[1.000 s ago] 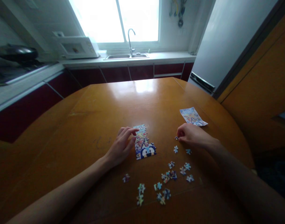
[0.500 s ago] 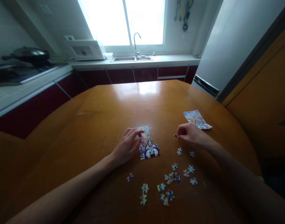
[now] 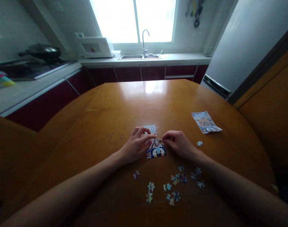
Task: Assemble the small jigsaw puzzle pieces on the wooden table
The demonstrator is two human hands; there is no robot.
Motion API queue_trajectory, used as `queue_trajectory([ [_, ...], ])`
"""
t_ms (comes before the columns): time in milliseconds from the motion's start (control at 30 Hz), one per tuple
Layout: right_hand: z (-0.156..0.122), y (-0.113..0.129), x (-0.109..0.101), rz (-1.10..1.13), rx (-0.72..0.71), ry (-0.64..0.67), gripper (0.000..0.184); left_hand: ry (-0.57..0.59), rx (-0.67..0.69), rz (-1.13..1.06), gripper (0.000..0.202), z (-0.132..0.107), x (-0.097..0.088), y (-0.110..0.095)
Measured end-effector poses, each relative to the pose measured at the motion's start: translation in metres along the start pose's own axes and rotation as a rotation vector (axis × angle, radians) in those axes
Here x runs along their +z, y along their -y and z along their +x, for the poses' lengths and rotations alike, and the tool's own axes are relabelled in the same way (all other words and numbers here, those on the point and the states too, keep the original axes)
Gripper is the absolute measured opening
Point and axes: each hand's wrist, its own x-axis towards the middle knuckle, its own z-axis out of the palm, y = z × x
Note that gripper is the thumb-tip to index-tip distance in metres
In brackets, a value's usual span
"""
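Note:
A partly joined jigsaw puzzle (image 3: 158, 152), with a blue dog face along its near edge, lies on the wooden table (image 3: 106, 116). Resting over its left side is my left hand (image 3: 137, 145), fingers stretched out and covering some of the picture. My right hand (image 3: 180, 144) is closed in a pinch at the puzzle's right edge. Between its fingertips is a small dark puzzle piece (image 3: 160, 141), mostly hidden. Several loose pieces (image 3: 176, 196) are scattered on the near side, and a single piece (image 3: 200, 143) sits to the right of my right hand.
A printed reference picture (image 3: 206, 122) lies at the right of the table. Beyond the table's far edge are a counter with a sink (image 3: 132, 57), a white microwave (image 3: 96, 47) and a wok (image 3: 42, 52) on the stove. A fridge (image 3: 243, 41) stands at the right.
My right hand has moved left with the puzzle piece, from beside the reference picture to the puzzle's right edge. My left hand still lies over the puzzle. The view has shifted slightly.

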Motion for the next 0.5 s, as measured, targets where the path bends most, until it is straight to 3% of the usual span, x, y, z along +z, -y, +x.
queue_trajectory([
  [300,-0.0002,-0.0025,0.0032,-0.087,-0.086,0.009,0.016,0.118,0.067,0.070,0.033,-0.0017,-0.0017,-0.0029],
  [500,0.0002,-0.0029,0.0034,-0.129,-0.099,0.000,0.017,0.136,0.086,0.070,0.033,-0.0023,-0.0010,-0.0032],
])
